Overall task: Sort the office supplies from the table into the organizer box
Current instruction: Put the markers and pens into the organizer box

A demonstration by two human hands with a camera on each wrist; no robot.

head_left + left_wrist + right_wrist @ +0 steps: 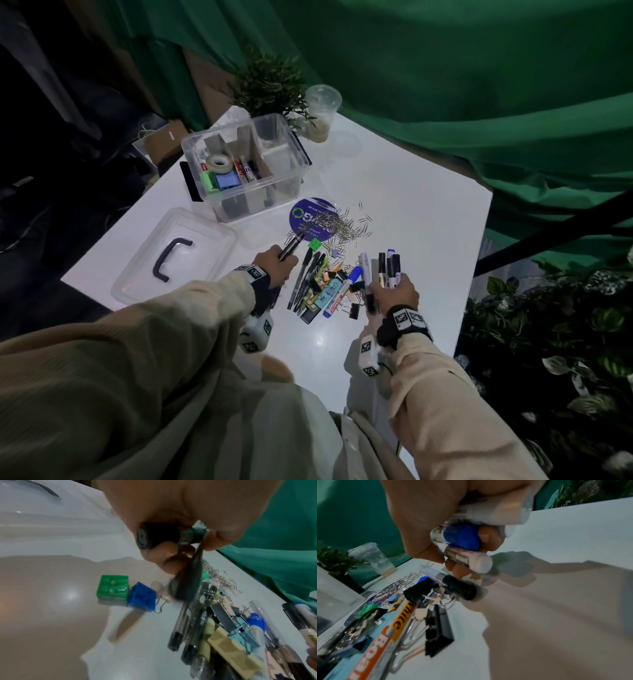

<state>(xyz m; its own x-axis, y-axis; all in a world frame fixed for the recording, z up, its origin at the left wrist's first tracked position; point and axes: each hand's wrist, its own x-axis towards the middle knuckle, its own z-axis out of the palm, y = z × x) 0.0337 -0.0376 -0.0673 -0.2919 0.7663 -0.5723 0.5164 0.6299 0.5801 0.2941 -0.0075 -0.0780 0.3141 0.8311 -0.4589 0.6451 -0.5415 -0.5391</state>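
My left hand [278, 265] grips a black marker [291, 246] just left of the pile of pens, markers and binder clips [325, 286] on the white table [394, 178]. In the left wrist view the left hand [169, 550] holds that marker [159, 536] and a dark pen [189, 574]. My right hand [397, 291] grips a bunch of several markers [388, 269], tips up, right of the pile; their butts [464, 538] show in the right hand [436, 524]. The clear organizer box [294, 150] stands at the back left, with tape, markers and coloured items inside.
The box's clear lid [174, 253] lies left of my left hand. Loose paper clips [346, 222] cover a round purple card [306, 214]. A green block [112, 586] and a blue block [142, 598] sit close by. A plant [270, 85] and a plastic cup [322, 113] stand behind the box.
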